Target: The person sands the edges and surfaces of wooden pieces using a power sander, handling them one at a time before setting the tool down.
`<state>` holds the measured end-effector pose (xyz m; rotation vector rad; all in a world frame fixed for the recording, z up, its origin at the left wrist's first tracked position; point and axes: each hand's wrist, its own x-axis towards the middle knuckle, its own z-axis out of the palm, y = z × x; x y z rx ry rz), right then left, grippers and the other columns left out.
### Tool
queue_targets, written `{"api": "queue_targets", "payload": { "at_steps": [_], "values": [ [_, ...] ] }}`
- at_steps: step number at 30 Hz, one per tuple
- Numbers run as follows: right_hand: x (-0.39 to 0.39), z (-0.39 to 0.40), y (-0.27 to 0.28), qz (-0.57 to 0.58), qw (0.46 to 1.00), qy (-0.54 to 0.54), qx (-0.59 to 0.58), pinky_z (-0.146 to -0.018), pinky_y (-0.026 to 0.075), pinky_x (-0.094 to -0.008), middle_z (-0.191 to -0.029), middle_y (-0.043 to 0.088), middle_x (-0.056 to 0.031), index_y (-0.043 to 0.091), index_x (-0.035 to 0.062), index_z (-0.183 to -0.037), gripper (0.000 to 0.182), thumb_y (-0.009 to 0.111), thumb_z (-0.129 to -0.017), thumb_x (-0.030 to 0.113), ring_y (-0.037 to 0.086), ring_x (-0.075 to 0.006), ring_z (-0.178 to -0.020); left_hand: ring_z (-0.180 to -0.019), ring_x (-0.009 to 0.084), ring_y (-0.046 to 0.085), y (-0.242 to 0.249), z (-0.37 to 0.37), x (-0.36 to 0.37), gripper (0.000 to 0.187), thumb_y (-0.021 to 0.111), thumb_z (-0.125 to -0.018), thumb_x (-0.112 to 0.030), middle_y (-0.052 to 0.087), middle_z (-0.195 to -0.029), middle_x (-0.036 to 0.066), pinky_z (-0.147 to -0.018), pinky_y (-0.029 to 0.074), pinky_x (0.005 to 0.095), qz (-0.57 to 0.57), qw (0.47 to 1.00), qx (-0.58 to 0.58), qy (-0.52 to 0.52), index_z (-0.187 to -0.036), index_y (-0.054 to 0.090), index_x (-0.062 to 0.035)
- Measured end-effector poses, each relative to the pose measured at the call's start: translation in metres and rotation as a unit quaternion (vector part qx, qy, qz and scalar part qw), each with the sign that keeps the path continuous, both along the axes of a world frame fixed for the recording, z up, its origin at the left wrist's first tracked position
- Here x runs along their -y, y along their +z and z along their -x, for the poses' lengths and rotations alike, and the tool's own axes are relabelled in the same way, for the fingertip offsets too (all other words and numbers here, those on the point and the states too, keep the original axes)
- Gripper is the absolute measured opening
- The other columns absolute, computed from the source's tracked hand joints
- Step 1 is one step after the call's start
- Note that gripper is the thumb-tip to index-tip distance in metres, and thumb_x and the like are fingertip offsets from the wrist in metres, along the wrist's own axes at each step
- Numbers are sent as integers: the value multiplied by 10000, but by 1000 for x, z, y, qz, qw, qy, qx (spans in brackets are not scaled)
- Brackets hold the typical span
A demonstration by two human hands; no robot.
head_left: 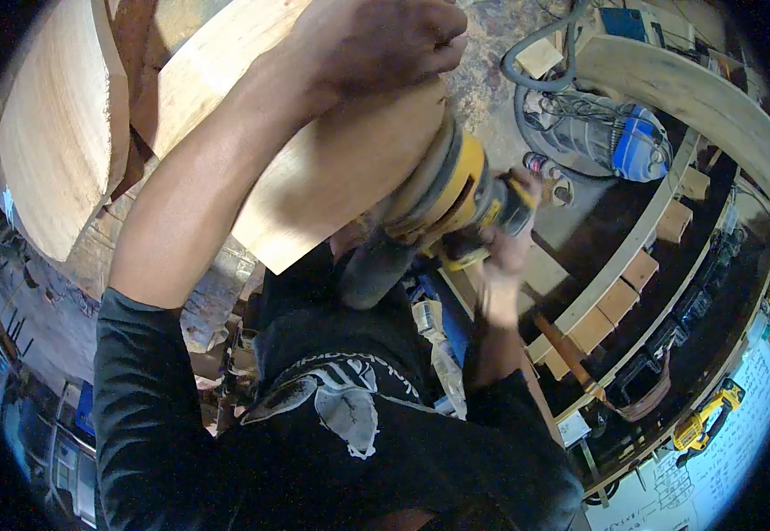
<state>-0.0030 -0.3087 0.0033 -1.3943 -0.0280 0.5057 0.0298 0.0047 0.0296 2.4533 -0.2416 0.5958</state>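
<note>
A yellow and black power sander (460,190) lies with its round pad against the right edge of a curved pale wooden board (340,168). Around the sander's body, at its right end, my right hand (509,239) is closed. My left hand (394,44) is curled into a fist over the far end of the board, its forearm crossing above the wood; whatever its fingers hold is hidden. A dark, blurred cylindrical part (374,270) hangs below the sander, near my shirt.
More curved wooden pieces (61,133) are at the left. A blue and grey vacuum (642,146) with a hose (513,66) stands at the upper right. Shelving with wooden blocks (615,301) curves down the right side. A yellow tool (711,416) lies on a written-on white surface.
</note>
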Motion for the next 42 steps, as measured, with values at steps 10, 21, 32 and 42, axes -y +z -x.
{"api": "queue_targets", "payload": {
  "at_steps": [10, 21, 32, 42],
  "values": [
    [18, 98, -16, 25, 999, 28, -3, -1059, 485, -432, -1286, 605, -111, 441, 105, -1380, 933, 959, -637, 330, 589, -263, -1209, -740, 317, 646, 16, -3, 7, 217, 772, -895, -229, 637, -762, 142, -692, 523, 442, -92, 995, -21, -37, -819, 698, -39],
    [39, 78, 1, -76, 996, -10, -46, -980, 525, -398, -1210, 624, -126, 425, 89, -1424, 845, 825, -685, 0, 640, -224, -1085, -1186, 452, 561, 22, 69, -5, 686, 685, -962, -440, 575, -1297, 302, -1025, 451, 496, -106, 955, -112, 253, -1389, 523, 73],
    [-2, 103, -17, -70, 996, -21, 41, -948, 518, -379, -1176, 626, -117, 483, 46, -1377, 812, 881, -679, 162, 633, -217, -1036, -1236, 456, 520, 10, 69, -1, 707, 595, -986, -522, 549, -1369, 299, -1087, 379, 542, -182, 930, -112, 300, -1419, 533, 34],
    [-1, 27, -28, -95, 995, -25, 22, -936, 518, -369, -1202, 577, -104, 486, 66, -1387, 769, 845, -707, 90, 613, -207, -1041, -1222, 455, 530, 12, 71, 1, 690, 598, -973, -534, 578, -1346, 286, -1077, 397, 543, -177, 936, -102, 287, -1412, 555, -4]
  ]
}}
